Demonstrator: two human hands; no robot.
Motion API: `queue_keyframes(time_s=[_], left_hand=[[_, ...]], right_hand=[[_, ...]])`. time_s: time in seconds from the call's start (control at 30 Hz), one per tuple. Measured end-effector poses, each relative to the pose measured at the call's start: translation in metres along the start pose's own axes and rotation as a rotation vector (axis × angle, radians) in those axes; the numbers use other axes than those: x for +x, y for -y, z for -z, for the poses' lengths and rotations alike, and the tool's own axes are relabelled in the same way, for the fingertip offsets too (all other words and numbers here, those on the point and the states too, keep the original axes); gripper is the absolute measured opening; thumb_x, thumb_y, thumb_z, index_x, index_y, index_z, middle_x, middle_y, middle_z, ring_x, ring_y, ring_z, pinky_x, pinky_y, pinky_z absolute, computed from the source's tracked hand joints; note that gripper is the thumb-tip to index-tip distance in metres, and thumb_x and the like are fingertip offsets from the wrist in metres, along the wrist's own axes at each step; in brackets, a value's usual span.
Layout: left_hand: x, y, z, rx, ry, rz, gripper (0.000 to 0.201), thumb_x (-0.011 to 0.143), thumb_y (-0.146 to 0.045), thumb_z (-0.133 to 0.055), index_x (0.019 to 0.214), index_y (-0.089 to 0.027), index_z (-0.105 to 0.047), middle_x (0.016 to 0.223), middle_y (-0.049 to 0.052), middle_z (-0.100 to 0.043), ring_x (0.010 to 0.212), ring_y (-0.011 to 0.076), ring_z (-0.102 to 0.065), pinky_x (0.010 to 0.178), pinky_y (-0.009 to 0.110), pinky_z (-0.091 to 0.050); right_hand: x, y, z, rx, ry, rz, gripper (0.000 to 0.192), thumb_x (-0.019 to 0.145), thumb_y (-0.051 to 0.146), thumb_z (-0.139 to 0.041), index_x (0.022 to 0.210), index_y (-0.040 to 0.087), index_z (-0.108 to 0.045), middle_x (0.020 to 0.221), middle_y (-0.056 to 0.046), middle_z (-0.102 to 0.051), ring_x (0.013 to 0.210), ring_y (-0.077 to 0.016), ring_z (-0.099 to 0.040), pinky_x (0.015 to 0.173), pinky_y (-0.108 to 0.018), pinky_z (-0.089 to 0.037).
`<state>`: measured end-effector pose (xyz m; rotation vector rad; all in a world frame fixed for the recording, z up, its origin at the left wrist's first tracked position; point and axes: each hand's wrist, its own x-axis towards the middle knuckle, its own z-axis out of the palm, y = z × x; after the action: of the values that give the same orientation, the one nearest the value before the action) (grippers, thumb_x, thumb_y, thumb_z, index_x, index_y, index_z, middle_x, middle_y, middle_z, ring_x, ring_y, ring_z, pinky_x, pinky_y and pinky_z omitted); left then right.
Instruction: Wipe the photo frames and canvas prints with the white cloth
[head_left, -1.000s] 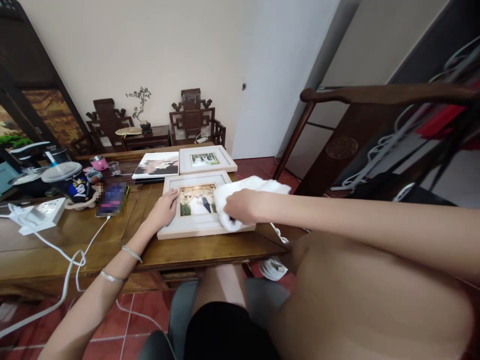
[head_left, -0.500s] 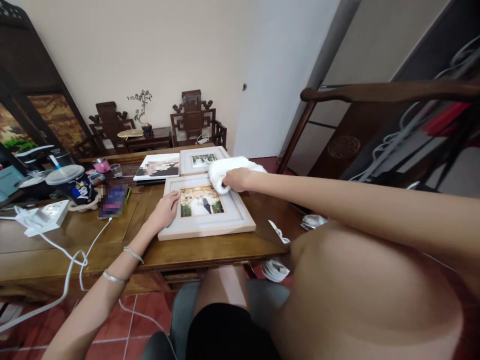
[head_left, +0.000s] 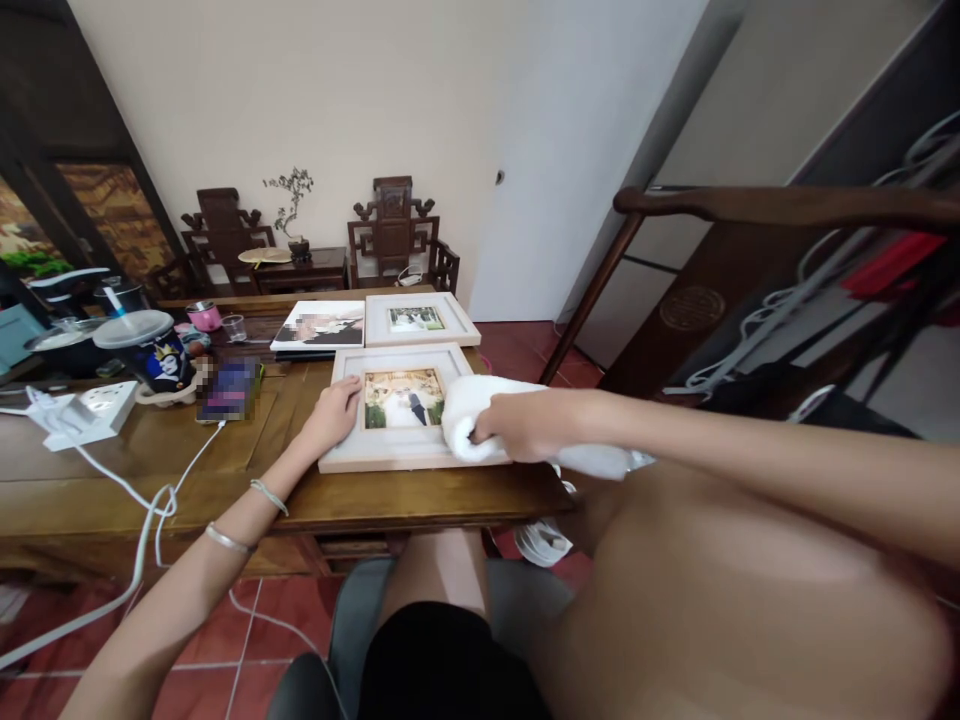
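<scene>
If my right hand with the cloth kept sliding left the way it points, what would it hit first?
Probably your left hand, resting on the near photo frame's left border; the right hand and white cloth would cross the picture first.

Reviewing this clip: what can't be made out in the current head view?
- Near frame: its right edge lies under the white cloth and right hand.
- Left hand: covers the frame's left border.
- Phone screen: blurred.
- Album cover: partly blurred.
- Power strip's cable: runs off the left edge.
</scene>
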<state>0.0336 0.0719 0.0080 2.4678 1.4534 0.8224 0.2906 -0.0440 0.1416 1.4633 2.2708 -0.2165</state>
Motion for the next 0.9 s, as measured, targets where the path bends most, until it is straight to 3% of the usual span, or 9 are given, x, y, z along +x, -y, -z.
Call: queue_keyframes(time_s=[0.1, 0.3, 0.4, 0.5, 0.67, 0.9], left_hand=[[-0.001, -0.002, 0.001, -0.004, -0.002, 0.02, 0.038, 0.091, -0.016, -0.044, 0.119, -0.014, -0.07, 0.136, 0.011, -0.063, 0.132, 0.0253, -0.055, 0.117, 0.04, -0.037], [-0.002, -0.005, 0.007, -0.112, -0.002, 0.062, 0.039, 0.092, -0.021, -0.043, 0.12, -0.018, -0.07, 0.136, 0.007, -0.063, 0.131, 0.024, -0.056, 0.115, 0.04, -0.04], [-0.002, -0.004, 0.009, -0.183, -0.02, 0.107, 0.04, 0.095, -0.024, -0.04, 0.122, -0.018, -0.068, 0.136, 0.007, -0.064, 0.127, 0.024, -0.059, 0.111, 0.04, -0.045], [-0.002, -0.004, 0.009, -0.148, -0.015, 0.057, 0.04, 0.094, -0.024, -0.04, 0.121, -0.016, -0.069, 0.135, 0.008, -0.064, 0.128, 0.0246, -0.058, 0.114, 0.039, -0.042], [-0.002, -0.004, 0.006, -0.056, 0.017, -0.007, 0.037, 0.094, -0.024, -0.044, 0.119, -0.017, -0.07, 0.136, 0.009, -0.064, 0.131, 0.0265, -0.056, 0.117, 0.043, -0.038], [-0.006, -0.002, -0.001, -0.012, 0.036, 0.015, 0.037, 0.093, -0.032, -0.049, 0.122, -0.019, -0.067, 0.141, 0.012, -0.059, 0.135, 0.029, -0.05, 0.115, 0.047, -0.039]], right_hand=[[-0.005, 0.027, 0.0, -0.003, 0.081, -0.012, 0.045, 0.08, 0.001, -0.05, 0.116, 0.014, -0.072, 0.112, -0.018, -0.069, 0.092, -0.026, -0.069, 0.064, -0.028, -0.044], [0.03, 0.087, 0.006, 0.011, -0.107, 0.286, 0.033, 0.085, 0.006, -0.05, 0.11, 0.008, -0.071, 0.104, -0.02, -0.071, 0.097, -0.0282, -0.068, 0.072, -0.03, -0.048], [0.046, 0.101, 0.008, -0.002, -0.164, 0.376, 0.031, 0.086, 0.009, -0.052, 0.109, 0.008, -0.071, 0.104, -0.02, -0.071, 0.094, -0.028, -0.068, 0.072, -0.032, -0.05], [0.045, 0.096, 0.008, -0.057, -0.128, 0.365, 0.031, 0.085, 0.007, -0.052, 0.11, 0.008, -0.071, 0.103, -0.02, -0.071, 0.094, -0.0275, -0.069, 0.074, -0.032, -0.05], [0.019, 0.055, 0.004, -0.1, 0.016, 0.178, 0.035, 0.084, 0.002, -0.049, 0.111, 0.006, -0.072, 0.105, -0.022, -0.069, 0.097, -0.0291, -0.069, 0.071, -0.031, -0.048], [0.01, 0.024, 0.001, -0.025, 0.078, 0.026, 0.049, 0.08, 0.0, -0.049, 0.12, 0.019, -0.071, 0.111, -0.017, -0.068, 0.098, -0.0279, -0.069, 0.071, -0.03, -0.046]])
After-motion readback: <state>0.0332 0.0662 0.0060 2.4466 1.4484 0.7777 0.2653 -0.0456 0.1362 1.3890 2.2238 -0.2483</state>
